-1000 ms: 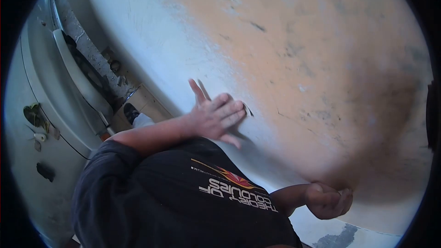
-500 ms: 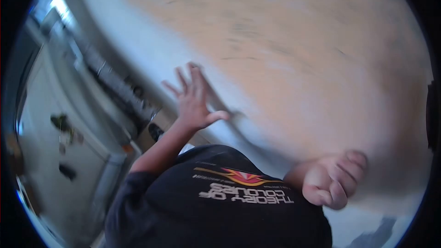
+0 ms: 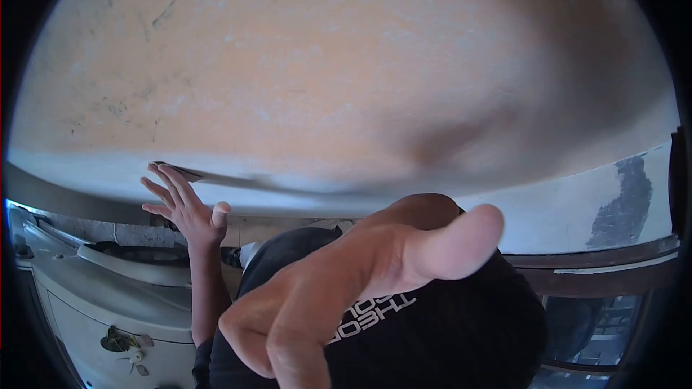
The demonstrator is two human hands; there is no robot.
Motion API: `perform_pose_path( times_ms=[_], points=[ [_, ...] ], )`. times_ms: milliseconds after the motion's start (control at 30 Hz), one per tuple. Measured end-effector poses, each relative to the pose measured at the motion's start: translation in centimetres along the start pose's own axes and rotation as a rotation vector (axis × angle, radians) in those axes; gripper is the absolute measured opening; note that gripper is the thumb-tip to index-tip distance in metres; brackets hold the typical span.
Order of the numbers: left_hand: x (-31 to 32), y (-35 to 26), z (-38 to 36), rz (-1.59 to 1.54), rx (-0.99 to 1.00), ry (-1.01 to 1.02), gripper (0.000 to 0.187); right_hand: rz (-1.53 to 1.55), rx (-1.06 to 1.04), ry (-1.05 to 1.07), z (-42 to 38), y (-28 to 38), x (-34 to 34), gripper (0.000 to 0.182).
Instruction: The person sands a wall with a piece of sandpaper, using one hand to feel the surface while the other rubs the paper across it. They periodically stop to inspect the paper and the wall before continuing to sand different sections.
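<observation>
My left hand [image 3: 185, 209] reaches out at the left with its fingers spread and thumb apart. Its fingertips are right at the orange and white wall [image 3: 303, 79], where a long thin shadow runs off to the right. Close to the camera, my right hand [image 3: 317, 288] looms large in front of the black T-shirt [image 3: 432, 338] with white lettering. The right thumb sticks out to the right, while the other fingers bend down and apart toward the lower edge. Nothing shows in either hand.
A pale car [image 3: 108, 310] with a small green leaf-like shape on its panel stands at the lower left. At the lower right is a dark-framed window [image 3: 591, 328]. A grey patch [image 3: 623, 198] marks the wall above it.
The view has swung round, so the wall's lower edge now lies nearly level. My right hand has come from a curled fist at the right to near the camera, thumb out. The left stays spread.
</observation>
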State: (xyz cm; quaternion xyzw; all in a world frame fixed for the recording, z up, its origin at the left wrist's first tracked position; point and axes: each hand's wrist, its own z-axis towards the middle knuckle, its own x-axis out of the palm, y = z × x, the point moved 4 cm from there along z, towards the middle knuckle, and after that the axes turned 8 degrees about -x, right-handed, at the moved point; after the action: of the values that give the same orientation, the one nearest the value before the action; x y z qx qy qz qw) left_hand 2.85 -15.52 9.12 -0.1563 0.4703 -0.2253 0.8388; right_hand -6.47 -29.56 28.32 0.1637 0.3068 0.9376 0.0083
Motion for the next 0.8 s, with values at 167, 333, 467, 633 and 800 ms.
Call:
perform_pose_path(
  times_ms=[167,333,467,633,800],
  points=[
    [-0.3,0.4,-0.1,0.002,0.012,-0.005,0.119,0.046,-0.086,0.022,1.4,-0.7,1.7,0.100],
    [0.0,0.7,-0.1,0.021,0.020,-0.014,0.118,0.272,-0.378,-0.171,1.8,-0.9,2.7,0.117],
    [0.0,0.9,-0.1,0.011,0.033,-0.018,0.118,0.246,-0.384,-0.252,1.9,-0.9,3.0,0.116],
    [0.0,0.9,-0.2,0.016,0.030,-0.016,0.118,0.105,-0.414,-0.105,2.5,-0.1,2.7,0.113],
    [0.0,0.7,-0.1,0.025,0.025,-0.017,0.118,0.379,-0.397,-0.252,1.5,-0.6,4.4,0.110]
  ],
)
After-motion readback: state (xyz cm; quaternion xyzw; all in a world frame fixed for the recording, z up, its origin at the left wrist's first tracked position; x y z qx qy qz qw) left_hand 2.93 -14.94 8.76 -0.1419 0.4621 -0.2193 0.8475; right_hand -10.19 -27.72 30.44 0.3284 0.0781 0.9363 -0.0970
